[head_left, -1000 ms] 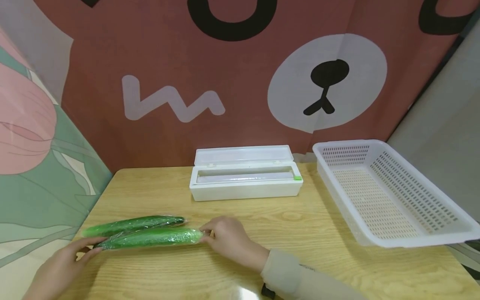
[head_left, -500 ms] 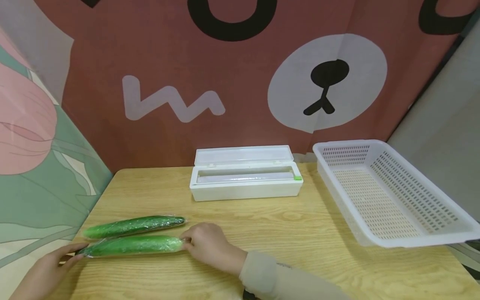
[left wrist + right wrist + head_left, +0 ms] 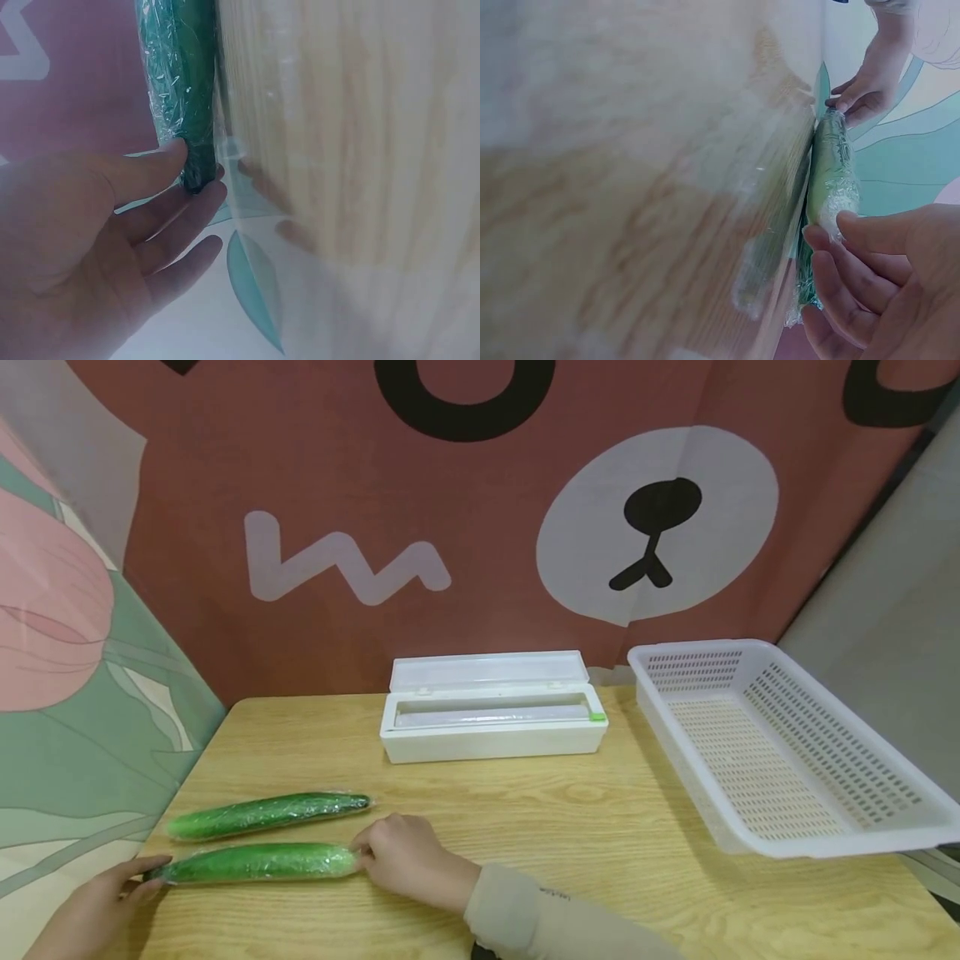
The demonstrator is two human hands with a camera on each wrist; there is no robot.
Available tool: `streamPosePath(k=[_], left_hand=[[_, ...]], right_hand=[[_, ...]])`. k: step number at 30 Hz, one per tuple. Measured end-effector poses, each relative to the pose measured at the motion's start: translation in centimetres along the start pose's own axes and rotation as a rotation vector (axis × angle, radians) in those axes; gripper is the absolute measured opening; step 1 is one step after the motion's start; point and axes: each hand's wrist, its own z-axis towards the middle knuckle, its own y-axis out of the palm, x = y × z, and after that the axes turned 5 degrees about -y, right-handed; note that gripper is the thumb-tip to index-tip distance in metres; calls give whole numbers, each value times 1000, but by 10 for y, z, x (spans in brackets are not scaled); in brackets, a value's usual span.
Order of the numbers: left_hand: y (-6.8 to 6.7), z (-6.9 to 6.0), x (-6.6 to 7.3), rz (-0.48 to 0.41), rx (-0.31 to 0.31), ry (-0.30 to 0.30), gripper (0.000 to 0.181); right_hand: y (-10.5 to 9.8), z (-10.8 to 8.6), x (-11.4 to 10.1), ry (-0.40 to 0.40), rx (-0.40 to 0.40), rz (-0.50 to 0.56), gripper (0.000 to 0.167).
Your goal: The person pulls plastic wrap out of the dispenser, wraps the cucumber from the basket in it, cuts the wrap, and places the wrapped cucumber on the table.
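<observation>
A cucumber wrapped in clear film (image 3: 262,862) lies sideways on the wooden table, low in the head view. My left hand (image 3: 101,897) pinches its dark end; the left wrist view shows thumb and fingers on either side of the tip (image 3: 196,169). At the pale end, my right hand (image 3: 411,858) pinches the film-covered tip between thumb and fingers, which the right wrist view shows close up. Just behind lies a second film-wrapped cucumber (image 3: 270,815), a little apart from the first and touched by neither hand.
A white cling film box (image 3: 493,743) stands at the back of the table (image 3: 570,827), lid raised, a roll inside and a green slider at its right end. To the right is a white perforated basket (image 3: 690,777). A printed curtain (image 3: 487,527) hangs behind.
Both hands have carried the front cucumber left and toward the table's near side. A gap has opened between it and the rear cucumber, which has stayed in place.
</observation>
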Motion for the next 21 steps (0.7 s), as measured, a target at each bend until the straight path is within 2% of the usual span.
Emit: streamPosePath(k=[4,11,18,21], left_hand=[[-1,-1,1,-2,-1,-5,38],[-6,-3,0,-14,-47,-17,50],[-8,-4,0,45,-63,-14,58],[-10,-5,6,85,-34,3,56]], right_hand=[[-2,-1,-2,9,-23,25,19],[-1,-4,-3,10,-50,45,24],[-2,-6,1,18,-77,30,24],[-7,-10,1,35,-84,30,26]])
